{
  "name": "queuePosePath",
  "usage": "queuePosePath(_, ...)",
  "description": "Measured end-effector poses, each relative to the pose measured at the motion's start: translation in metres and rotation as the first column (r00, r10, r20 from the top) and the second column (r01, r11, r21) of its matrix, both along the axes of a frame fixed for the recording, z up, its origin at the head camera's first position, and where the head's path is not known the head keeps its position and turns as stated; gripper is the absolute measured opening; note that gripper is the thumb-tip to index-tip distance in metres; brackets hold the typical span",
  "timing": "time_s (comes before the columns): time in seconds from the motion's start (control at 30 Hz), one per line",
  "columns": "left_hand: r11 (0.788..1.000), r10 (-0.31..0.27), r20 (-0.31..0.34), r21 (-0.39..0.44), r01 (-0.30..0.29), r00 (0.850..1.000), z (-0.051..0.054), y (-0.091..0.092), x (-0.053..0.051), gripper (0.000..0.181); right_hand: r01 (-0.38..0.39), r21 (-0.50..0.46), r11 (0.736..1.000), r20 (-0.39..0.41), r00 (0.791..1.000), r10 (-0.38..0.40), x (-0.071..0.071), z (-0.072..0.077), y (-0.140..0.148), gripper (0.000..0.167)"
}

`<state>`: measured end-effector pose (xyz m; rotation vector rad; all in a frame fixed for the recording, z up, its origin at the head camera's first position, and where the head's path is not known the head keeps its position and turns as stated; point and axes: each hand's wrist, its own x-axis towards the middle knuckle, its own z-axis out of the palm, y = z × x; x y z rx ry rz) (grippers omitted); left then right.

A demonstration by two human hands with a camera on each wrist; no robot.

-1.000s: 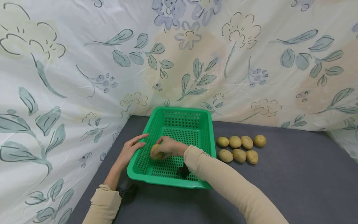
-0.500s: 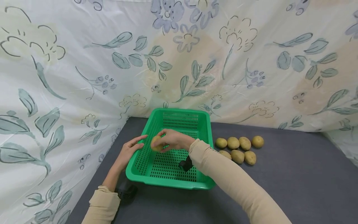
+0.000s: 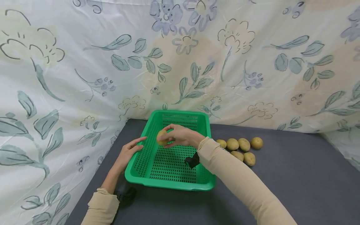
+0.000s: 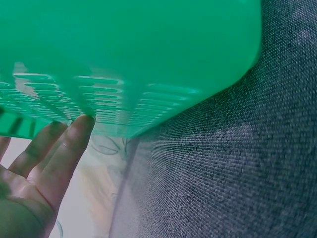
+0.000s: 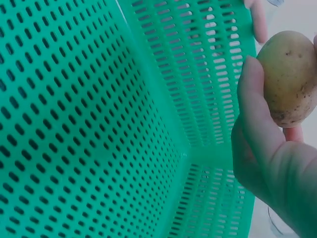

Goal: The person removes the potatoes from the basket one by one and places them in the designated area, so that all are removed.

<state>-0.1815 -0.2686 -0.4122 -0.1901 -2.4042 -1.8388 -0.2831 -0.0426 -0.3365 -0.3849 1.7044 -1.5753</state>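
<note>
My right hand (image 3: 180,136) holds a potato (image 3: 162,138) between thumb and fingers, above the inside of a green plastic basket (image 3: 168,184). The right wrist view shows the potato (image 5: 290,82) close up, yellowish with dark specks, near the basket's slotted side wall. On the left rim is my left hand (image 3: 127,153), with fingertips over the edge. In the left wrist view other fingers (image 4: 67,153) of this hand lie rather straight against the basket's outer wall (image 4: 124,44). No potatoes show on the visible part of the basket's slotted floor.
Several potatoes (image 3: 244,145) lie in two rows on the dark grey table (image 3: 295,175), right of the basket; my right sleeve (image 3: 239,178) hides part of the front row. A floral cloth (image 3: 180,62) hangs behind and at the left.
My right hand has lifted the potato from low in the basket, upward and slightly to the right. The left hand stays at the left rim.
</note>
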Motion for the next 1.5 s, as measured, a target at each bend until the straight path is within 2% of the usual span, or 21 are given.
queuePosePath(0.37,1.0,-0.007,-0.006,0.009,0.007,1.0,-0.003,-0.002,-0.001,0.047,0.014,-0.056,0.998,0.026,1.0,-0.013,-0.007,0.01,0.023,0.045)
queuePosePath(0.67,1.0,-0.004,-0.012,0.005,0.004,1.0,0.0,-0.001,0.002,0.045,0.035,-0.076,0.996,0.011,0.999,-0.034,-0.015,0.015,0.043,0.046)
queuePosePath(1.07,1.0,-0.01,-0.003,0.021,0.01,1.0,-0.002,-0.001,0.0,0.046,0.026,-0.067,0.997,-0.021,0.999,-0.028,-0.024,0.024,0.078,0.041)
queuePosePath(1.3,1.0,-0.009,0.002,0.015,0.009,1.0,-0.002,0.0,0.0,0.046,0.035,-0.054,0.998,-0.04,0.999,-0.037,-0.03,0.024,0.097,0.037)
queuePosePath(1.5,1.0,-0.007,-0.003,0.02,0.007,1.0,-0.004,-0.001,-0.001,0.047,0.038,-0.024,0.999,-0.085,0.996,-0.04,-0.032,0.025,0.111,0.043)
